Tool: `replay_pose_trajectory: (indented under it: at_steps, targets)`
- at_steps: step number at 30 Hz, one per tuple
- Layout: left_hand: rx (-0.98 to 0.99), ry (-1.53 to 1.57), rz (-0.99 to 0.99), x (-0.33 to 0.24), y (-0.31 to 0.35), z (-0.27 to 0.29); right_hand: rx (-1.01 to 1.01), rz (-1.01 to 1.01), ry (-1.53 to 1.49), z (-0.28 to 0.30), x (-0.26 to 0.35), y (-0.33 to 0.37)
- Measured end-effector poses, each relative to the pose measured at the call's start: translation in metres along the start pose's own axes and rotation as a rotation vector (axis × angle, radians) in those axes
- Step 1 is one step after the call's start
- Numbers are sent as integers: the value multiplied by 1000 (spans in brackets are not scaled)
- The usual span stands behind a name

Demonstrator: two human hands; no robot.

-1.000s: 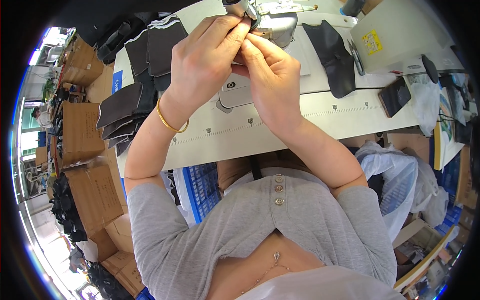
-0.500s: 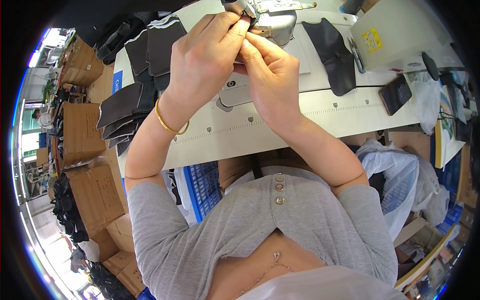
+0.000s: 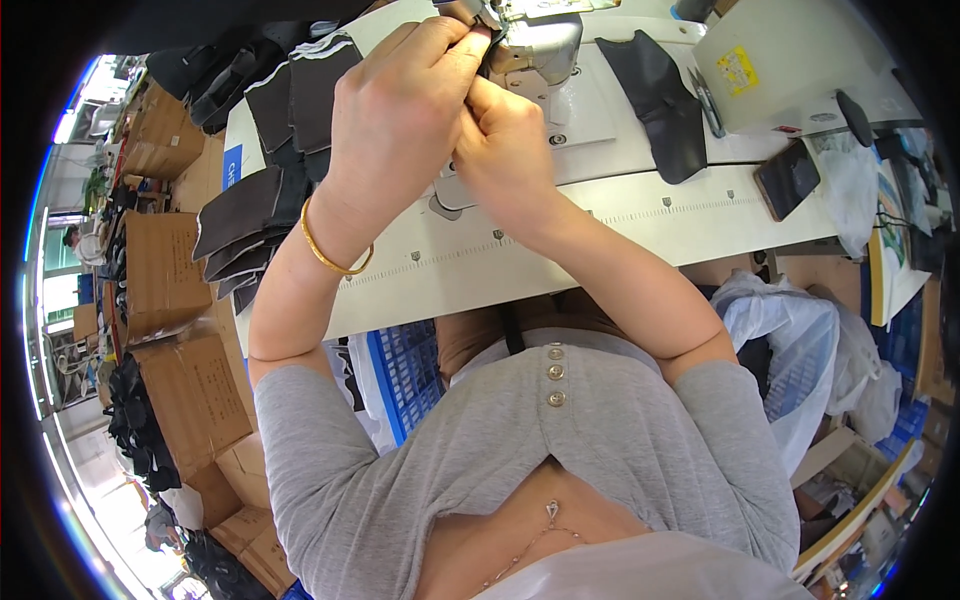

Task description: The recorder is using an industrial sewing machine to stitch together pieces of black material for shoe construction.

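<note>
At the top of the table, my left hand [image 3: 400,110] is closed, its thumb and fingers pinched at the head of a sewing machine [image 3: 540,48]. A narrow bit of dark fabric [image 3: 489,62] shows by its fingertips; the rest lies hidden behind the hands. My right hand [image 3: 508,145] is closed too, fingers curled, tucked against the left hand. What its fingertips grip is out of sight. Left of my hands lie stacked dark fabric pieces [image 3: 326,92] with white edges, and a second dark stack [image 3: 238,222] sits nearer to me.
Right of the machine lie a shaped black piece [image 3: 655,105], thread snips [image 3: 706,102] and a phone [image 3: 787,180]. A ruler strip runs along the white table [image 3: 590,235]. Cardboard boxes [image 3: 165,265] stand at left, a blue crate [image 3: 405,375] below, plastic bags [image 3: 790,350] at right.
My right hand has moved left and its fingers have curled in against my left hand. The left hand has shifted slightly left, staying at the machine head.
</note>
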State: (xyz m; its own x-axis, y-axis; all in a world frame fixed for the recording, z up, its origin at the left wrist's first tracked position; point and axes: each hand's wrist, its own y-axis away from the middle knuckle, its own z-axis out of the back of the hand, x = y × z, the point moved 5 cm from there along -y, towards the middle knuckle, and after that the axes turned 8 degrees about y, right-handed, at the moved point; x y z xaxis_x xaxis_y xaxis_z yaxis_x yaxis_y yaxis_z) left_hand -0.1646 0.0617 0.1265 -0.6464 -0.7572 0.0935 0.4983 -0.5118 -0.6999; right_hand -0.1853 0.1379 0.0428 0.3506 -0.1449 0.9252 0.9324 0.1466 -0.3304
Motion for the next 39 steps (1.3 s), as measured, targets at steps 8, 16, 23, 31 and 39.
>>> replay_pose_trajectory:
  at_steps: [8, 16, 23, 31, 39]
  targets:
    - [25, -21, -3, -2, -2, 2, -17, 17, -106, -5, 3, 1]
    - [60, -7, -7, -5, -8, 8, 41, -89, -175, 5, 9, 9]
    - [24, 49, 17, -4, -5, 3, 45, -28, -165, 20, 7, 11]
    - [111, 13, 142, -11, -10, 8, 65, -10, -221, 24, 9, 13]
    - [113, 31, 169, -17, -13, 8, 100, -49, -218, 38, 15, 13]
